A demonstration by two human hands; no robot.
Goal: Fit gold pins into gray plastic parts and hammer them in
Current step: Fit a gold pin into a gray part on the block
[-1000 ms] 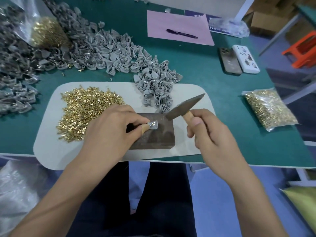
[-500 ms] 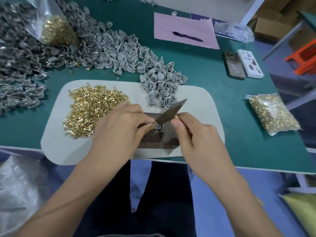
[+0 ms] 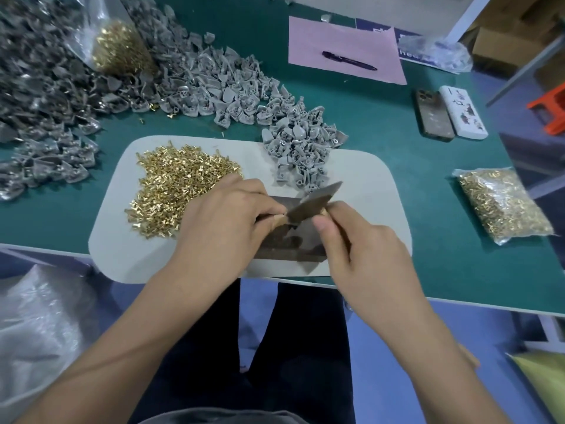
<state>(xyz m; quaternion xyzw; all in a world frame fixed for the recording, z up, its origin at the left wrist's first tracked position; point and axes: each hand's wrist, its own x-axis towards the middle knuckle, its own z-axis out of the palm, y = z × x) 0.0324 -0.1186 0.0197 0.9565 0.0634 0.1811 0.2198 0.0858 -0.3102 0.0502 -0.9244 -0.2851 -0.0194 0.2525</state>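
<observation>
Green felt covers the table (image 3: 397,148), and a pale mat (image 3: 128,240) lies at its near edge. On the mat a dark block (image 3: 293,246) sits at centre, with loose gold pins (image 3: 177,185) heaped at its 9 o'clock and a small pile of gray parts (image 3: 302,148) at its 12 o'clock. The left hand (image 3: 220,228) curls its fingers down onto the block's left end, thumb and forefinger pressed together on something small; the part they pinch is hidden under the hammer (image 3: 312,203), so it cannot be made out. The right hand (image 3: 367,252) wraps its fingers round the hammer's wooden handle, thumb along the top, the head tilted over the pinch point. Whether the head touches the part cannot be told. At 10 o'clock a long spread of gray parts, blurred at the far left, runs past a clear bag of pins (image 3: 119,47) cut by the frame. At 1 o'clock a pen (image 3: 348,60) lies on a pink sheet (image 3: 345,32); beyond it a blue printed sheet (image 3: 406,47) shows white letters, too covered to read. At 2 o'clock lie a phone (image 3: 434,114) and a white case (image 3: 463,113) with small drawings. A sealed bag (image 3: 504,206) of pins rests at 3 o'clock.
</observation>
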